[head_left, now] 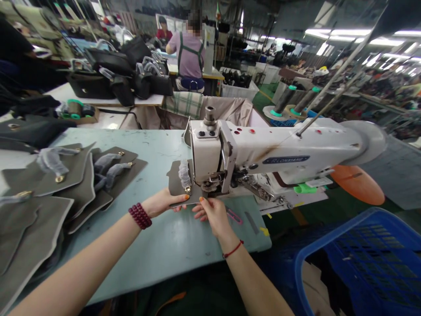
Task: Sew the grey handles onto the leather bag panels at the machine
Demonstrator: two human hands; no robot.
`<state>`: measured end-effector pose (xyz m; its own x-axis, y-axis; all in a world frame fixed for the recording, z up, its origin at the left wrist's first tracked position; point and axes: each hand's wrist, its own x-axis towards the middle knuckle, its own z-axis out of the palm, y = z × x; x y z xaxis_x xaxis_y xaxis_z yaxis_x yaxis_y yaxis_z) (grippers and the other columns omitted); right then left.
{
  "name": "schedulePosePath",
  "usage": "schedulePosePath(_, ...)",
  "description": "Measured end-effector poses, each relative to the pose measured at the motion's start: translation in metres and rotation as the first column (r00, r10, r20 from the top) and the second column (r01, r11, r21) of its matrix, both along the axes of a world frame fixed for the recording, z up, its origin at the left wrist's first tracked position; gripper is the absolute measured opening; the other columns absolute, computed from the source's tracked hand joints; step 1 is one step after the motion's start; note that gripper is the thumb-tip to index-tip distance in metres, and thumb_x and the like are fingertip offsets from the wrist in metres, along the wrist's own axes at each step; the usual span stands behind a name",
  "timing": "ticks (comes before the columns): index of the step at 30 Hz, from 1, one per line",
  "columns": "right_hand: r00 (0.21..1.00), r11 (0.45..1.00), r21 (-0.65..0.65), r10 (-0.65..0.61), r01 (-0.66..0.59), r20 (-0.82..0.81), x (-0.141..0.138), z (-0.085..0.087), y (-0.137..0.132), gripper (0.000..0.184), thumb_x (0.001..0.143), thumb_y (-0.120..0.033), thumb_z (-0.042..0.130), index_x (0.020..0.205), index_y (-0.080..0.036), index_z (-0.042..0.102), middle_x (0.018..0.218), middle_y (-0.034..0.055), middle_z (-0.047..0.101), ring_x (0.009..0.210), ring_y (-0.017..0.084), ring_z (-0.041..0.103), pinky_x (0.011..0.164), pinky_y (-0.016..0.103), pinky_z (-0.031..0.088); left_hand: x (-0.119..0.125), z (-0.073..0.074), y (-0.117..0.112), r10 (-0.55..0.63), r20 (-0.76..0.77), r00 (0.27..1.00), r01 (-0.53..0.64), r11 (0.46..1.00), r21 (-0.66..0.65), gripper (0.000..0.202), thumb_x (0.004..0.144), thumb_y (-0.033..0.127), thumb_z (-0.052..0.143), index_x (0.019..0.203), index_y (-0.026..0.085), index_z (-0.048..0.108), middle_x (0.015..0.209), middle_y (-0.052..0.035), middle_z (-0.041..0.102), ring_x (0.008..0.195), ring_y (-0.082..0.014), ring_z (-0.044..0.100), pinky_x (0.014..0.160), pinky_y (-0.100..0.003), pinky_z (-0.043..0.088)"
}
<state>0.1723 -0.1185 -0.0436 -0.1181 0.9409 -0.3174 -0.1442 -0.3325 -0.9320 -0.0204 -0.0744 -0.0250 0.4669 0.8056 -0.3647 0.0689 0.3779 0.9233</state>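
Observation:
A grey-brown bag panel (176,177) lies partly under the head of a white sewing machine (208,151). On it sits a plastic-wrapped handle (184,174) with a gold metal fitting. My left hand (167,202) grips the panel's near left edge, thumb on top and fingers below. At the near edge, just in front of the needle area, my right hand (213,214) pinches the same panel between thumb and fingers. The machine head hides the panel's right part. Behind my right wrist, pink-handled snips (234,216) rest on the blue-green table (144,250).
Similar panels (75,175) with wrapped handles pile up at the left. A blue plastic basket (304,254) stands low at the right. Thread cones (285,100) rise behind the machine. Black bags (108,66) cover a table farther back, where a person (190,55) sits facing away.

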Motion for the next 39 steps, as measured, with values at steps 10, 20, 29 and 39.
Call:
schedulePosePath(10, 0.995, 0.996, 0.02, -0.091, 0.092, -0.05, -0.008, -0.002, 0.004, 0.043, 0.081, -0.053, 0.057, 0.076, -0.01, 0.063, 0.069, 0.0091, 0.071, 0.045, 0.01, 0.062, 0.04, 0.013, 0.042, 0.001, 0.006, 0.002, 0.004, -0.062, 0.998, 0.002, 0.996, 0.095, 0.03, 0.078, 0.042, 0.068, 0.083, 0.013, 0.063, 0.065, -0.0034, 0.066, 0.051, -0.0095, 0.052, 0.046, -0.02, 0.042)
schedulePosePath(20, 0.939, 0.944, -0.128, -0.32, 0.305, -0.123, -0.036, 0.008, 0.001, 0.042, 0.082, -0.049, 0.056, 0.063, -0.012, 0.062, 0.06, 0.0063, 0.069, 0.041, 0.01, 0.06, 0.038, 0.014, 0.041, 0.0, 0.011, 0.004, 0.031, -0.177, 0.984, 0.004, 0.981, 0.196, 0.028, 0.08, 0.041, 0.064, 0.073, 0.014, 0.062, 0.056, -0.0009, 0.062, 0.045, -0.0088, 0.048, 0.044, -0.02, 0.04)
schedulePosePath(29, 0.912, 0.921, -0.157, -0.38, 0.357, -0.154, -0.044, 0.011, 0.002, 0.038, 0.08, -0.046, 0.058, 0.063, -0.012, 0.061, 0.057, 0.0047, 0.067, 0.04, 0.009, 0.057, 0.039, 0.015, 0.039, 0.005, 0.016, -0.01, 0.127, -0.222, 0.967, -0.071, 0.968, 0.242, 0.033, 0.081, 0.043, 0.062, 0.064, 0.015, 0.056, 0.049, 0.0017, 0.057, 0.041, -0.008, 0.044, 0.04, -0.019, 0.037)
schedulePosePath(39, 0.94, 0.944, -0.122, -0.32, 0.306, -0.119, -0.038, 0.002, 0.002, 0.042, 0.078, -0.051, 0.057, 0.058, -0.014, 0.06, 0.051, 0.0038, 0.064, 0.037, 0.01, 0.054, 0.038, 0.018, 0.039, 0.029, 0.011, -0.048, 0.357, -0.179, 0.917, -0.304, 0.914, 0.269, 0.036, 0.083, 0.044, 0.059, 0.061, 0.016, 0.057, 0.051, -0.0004, 0.057, 0.044, -0.0108, 0.048, 0.044, -0.022, 0.041)
